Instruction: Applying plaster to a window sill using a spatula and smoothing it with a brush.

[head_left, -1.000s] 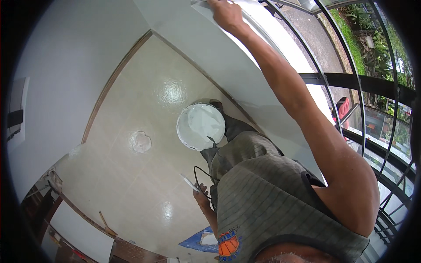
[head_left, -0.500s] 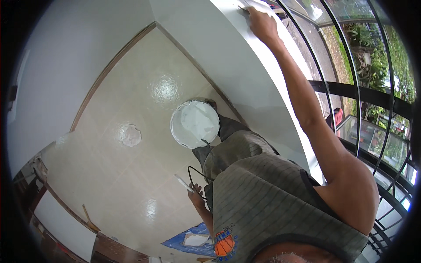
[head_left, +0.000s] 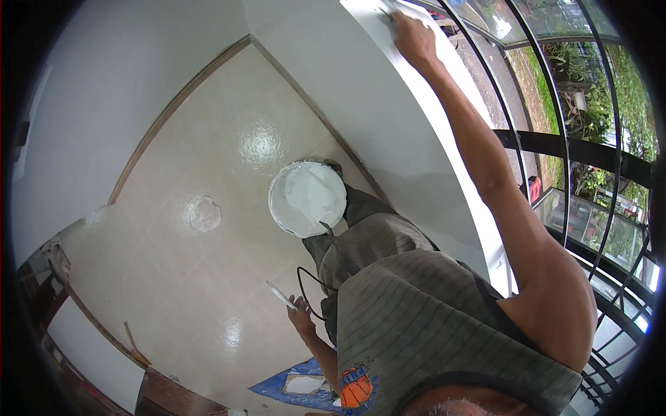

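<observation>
Directly beneath the right fingers (head_left: 400, 23), a long, smooth white ledge (head_left: 416, 87). Well apart, ahead of the left fingers (head_left: 298, 304), a round white bucket (head_left: 277, 206) of white paste (head_left: 312, 191). Within the left fingers, curled closed around one end, a flat, narrow pale blade (head_left: 279, 292). Between the right fingers, pinched together, a thin dark tool (head_left: 386, 13), mostly hidden.

The ledge (head_left: 463, 73) and bucket (head_left: 278, 202) are white, the shirt (head_left: 430, 326) striped grey-green, the bars (head_left: 590, 147) black.
</observation>
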The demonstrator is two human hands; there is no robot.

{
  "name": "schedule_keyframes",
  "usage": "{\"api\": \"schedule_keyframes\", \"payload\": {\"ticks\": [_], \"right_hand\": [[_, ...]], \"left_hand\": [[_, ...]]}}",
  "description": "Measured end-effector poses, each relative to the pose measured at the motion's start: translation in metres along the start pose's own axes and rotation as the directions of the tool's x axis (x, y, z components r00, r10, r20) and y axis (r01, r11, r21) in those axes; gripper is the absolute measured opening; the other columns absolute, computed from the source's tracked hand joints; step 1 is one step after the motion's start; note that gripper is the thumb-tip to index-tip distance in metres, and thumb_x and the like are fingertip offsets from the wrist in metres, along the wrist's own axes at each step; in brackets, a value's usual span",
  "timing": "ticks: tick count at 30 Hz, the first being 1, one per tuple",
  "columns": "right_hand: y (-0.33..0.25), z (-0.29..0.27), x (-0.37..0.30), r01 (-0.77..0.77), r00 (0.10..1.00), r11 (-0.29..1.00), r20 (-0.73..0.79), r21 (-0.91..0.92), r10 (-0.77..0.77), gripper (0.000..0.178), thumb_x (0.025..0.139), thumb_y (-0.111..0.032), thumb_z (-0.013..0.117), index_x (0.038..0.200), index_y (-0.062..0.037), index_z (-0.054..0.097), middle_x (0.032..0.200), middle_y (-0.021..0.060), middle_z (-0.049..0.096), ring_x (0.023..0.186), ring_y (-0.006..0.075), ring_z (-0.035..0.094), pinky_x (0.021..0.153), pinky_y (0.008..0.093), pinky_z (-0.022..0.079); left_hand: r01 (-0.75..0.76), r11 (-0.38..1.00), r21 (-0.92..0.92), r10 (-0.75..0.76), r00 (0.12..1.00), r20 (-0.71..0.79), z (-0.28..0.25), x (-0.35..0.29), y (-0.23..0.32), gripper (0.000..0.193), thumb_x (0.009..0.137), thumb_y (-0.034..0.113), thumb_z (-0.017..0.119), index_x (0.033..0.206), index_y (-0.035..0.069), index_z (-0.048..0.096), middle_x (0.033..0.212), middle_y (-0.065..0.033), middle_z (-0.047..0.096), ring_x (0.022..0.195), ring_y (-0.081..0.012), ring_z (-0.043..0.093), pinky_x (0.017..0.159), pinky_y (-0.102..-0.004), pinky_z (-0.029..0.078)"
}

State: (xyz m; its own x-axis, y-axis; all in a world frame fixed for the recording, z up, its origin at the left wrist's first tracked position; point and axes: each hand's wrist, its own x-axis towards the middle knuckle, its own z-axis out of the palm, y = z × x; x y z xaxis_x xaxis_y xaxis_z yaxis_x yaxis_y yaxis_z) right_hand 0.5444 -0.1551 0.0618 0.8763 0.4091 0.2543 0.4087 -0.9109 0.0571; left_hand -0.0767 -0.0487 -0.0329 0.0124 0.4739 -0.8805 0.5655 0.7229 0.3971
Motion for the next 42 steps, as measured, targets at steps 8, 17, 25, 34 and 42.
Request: {"api": "schedule_keyframes", "payload": {"ticks": [8,17,25,34,42], "right_hand": [[-0.003,0.022,0.021,0.088,0.995,0.995,-0.041,0.047,-0.086,0.023,0.077,-0.005,0.047,0.098,-0.0085,0.054,0.08,0.0173,0.061,0.076,0.0308,0.06,0.061,0.0433,0.048],[0.001,0.021,0.027,0.164,0.981,0.975,-0.134,0.149,-0.144,0.017,0.076,-0.003,0.045,0.092,-0.0057,0.051,0.082,0.0159,0.06,0.078,0.0306,0.06,0.063,0.0411,0.047],[0.019,-0.025,-0.039,-0.054,0.989,0.997,0.139,0.055,0.045,0.02,0.077,-0.004,0.042,0.095,-0.0067,0.052,0.079,0.0163,0.061,0.075,0.0322,0.06,0.069,0.0433,0.046],[-0.02,-0.093,-0.155,-0.04,0.988,0.852,0.148,0.522,-0.044,0.031,0.083,-0.009,0.044,0.113,-0.0136,0.048,0.096,0.0086,0.059,0.081,0.0243,0.059,0.061,0.0365,0.049],[-0.125,-0.095,-0.3,-0.049,0.778,0.566,0.387,0.823,-0.495,0.028,0.079,-0.01,0.047,0.107,-0.0126,0.045,0.081,0.0143,0.058,0.073,0.0315,0.058,0.061,0.0406,0.046]], "left_hand": [[-0.009,0.992,0.127,-0.001,0.997,0.083,-0.01,0.003,-0.014,0.043,0.082,0.015,0.051,0.121,0.004,0.038,0.09,-0.0054,0.057,0.072,-0.0118,0.053,0.057,-0.025,0.04],[0.049,0.997,0.06,-0.053,0.997,0.059,-0.005,0.005,-0.003,0.052,0.077,0.007,0.052,0.124,-0.002,0.032,0.088,-0.0079,0.056,0.073,-0.0135,0.052,0.056,-0.0246,0.041],[-0.01,1.0,0.018,0.009,0.997,0.075,-0.008,0.005,0.002,0.049,0.078,0.009,0.051,0.122,-0.002,0.033,0.085,-0.0078,0.055,0.07,-0.0135,0.052,0.053,-0.0224,0.039],[-0.183,0.958,0.222,0.142,0.972,0.188,-0.015,0.039,0.021,0.051,0.074,0.008,0.051,0.122,-0.001,0.036,0.077,-0.0056,0.052,0.065,-0.0114,0.049,0.051,-0.0233,0.038],[-0.535,0.837,0.118,0.373,0.715,0.591,0.037,0.012,0.159,0.048,0.085,0.016,0.048,0.127,0.001,0.031,0.106,-0.0095,0.054,0.061,-0.0088,0.05,0.057,-0.0231,0.043]]}}
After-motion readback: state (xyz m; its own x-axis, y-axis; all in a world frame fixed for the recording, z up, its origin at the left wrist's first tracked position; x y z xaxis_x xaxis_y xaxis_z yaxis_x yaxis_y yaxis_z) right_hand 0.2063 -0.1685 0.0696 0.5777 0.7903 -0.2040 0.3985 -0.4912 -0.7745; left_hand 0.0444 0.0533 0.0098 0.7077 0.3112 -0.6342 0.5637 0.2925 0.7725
